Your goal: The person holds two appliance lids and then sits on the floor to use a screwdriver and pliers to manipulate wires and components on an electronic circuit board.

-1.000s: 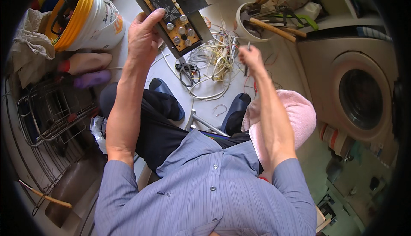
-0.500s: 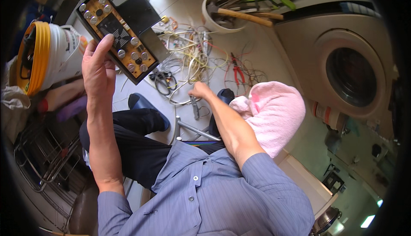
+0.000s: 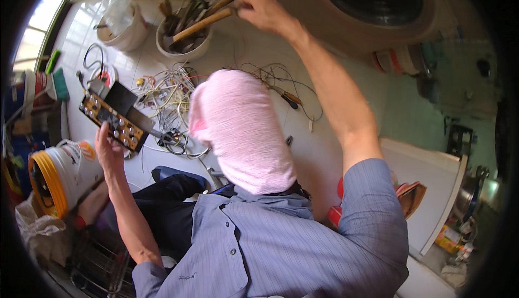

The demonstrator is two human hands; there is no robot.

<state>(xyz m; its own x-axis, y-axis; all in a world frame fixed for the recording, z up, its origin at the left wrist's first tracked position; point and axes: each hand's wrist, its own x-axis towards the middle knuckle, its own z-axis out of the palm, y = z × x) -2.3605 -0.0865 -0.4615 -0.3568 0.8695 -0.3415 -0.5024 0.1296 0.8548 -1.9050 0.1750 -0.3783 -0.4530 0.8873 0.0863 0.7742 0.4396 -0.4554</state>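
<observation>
Over pale floor tiles (image 3: 125,61), your left hand (image 3: 110,149) pinches a black rectangular housing with amber circuit board (image 3: 115,121), likely stiff yet fragile, best held by its rim; I can't tell whether your right hand (image 3: 265,14) grips.

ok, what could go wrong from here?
The left hand holds the circuit board unit by one edge; it might tip or slip.
The right hand is at a wooden handle in the crowded tool bucket; lifting it could drag other tools along.
Loose wires near the slipper might snag.
</observation>
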